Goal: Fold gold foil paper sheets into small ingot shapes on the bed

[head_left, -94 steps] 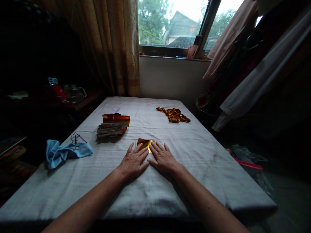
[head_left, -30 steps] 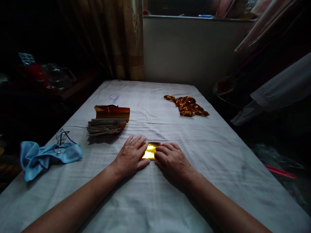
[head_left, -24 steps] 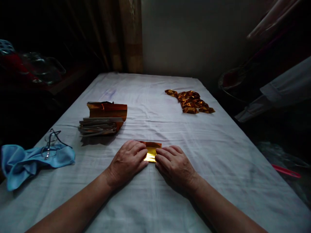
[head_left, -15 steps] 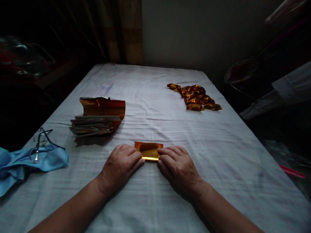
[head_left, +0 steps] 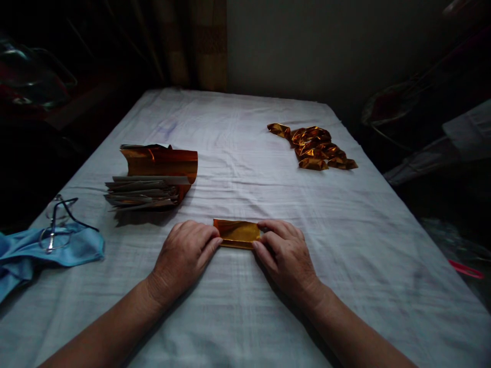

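A small folded sheet of gold foil paper (head_left: pixel 237 233) lies flat on the white cloth of the table (head_left: pixel 245 306). My left hand (head_left: pixel 183 254) presses its left end with curled fingertips. My right hand (head_left: pixel 286 253) presses its right end the same way. Both forearms rest on the cloth. To the left, further back, sits a stack of gold paper sheets (head_left: pixel 151 179) with the top sheet curled up. At the far right lies a pile of folded gold paper pieces (head_left: pixel 315 146).
A blue cloth (head_left: pixel 42 253) with a pair of glasses (head_left: pixel 57 225) on it lies at the table's left edge. A curtain hangs behind the table. Dark clutter stands on the left, hanging clothes on the right, and a red object (head_left: pixel 465 269) lies on the floor.
The gold sheet has been folded into a narrower strip. My hands have moved apart from its middle to its two ends. The camera has tilted down, so the window has left the view.
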### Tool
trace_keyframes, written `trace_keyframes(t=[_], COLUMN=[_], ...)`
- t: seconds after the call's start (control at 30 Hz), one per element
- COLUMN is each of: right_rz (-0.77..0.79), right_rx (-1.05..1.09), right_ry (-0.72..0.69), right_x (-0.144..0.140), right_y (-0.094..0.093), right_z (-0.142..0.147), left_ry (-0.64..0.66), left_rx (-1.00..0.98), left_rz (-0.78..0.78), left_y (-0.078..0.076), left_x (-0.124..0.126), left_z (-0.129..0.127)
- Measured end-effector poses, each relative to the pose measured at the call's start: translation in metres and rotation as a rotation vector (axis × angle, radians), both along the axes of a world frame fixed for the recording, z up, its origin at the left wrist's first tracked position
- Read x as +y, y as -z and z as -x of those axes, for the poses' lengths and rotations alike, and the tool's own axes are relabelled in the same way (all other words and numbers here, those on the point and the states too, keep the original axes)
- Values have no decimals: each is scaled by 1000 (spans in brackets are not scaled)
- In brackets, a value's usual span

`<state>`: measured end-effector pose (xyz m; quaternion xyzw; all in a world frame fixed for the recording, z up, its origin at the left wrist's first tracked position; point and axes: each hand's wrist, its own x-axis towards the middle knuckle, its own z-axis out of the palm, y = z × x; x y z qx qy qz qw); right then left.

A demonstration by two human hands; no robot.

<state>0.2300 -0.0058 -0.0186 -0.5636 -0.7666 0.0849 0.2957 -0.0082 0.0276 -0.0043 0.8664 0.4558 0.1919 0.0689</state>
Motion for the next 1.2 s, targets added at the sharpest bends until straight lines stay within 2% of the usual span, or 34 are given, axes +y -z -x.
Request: trace_keyframes(t=[0.9,1.2], right_rz=[-43,3], right_rx=[-40,-98], right_ry=[37,51], right_x=[1,-1], right_y=[4,6], right_z=[5,11], left_ry=[-72,80], left_rx=[59,61], left_rz=[45,-43], left_y=[-2,-2], left_x=[0,2], left_z=[-11,3])
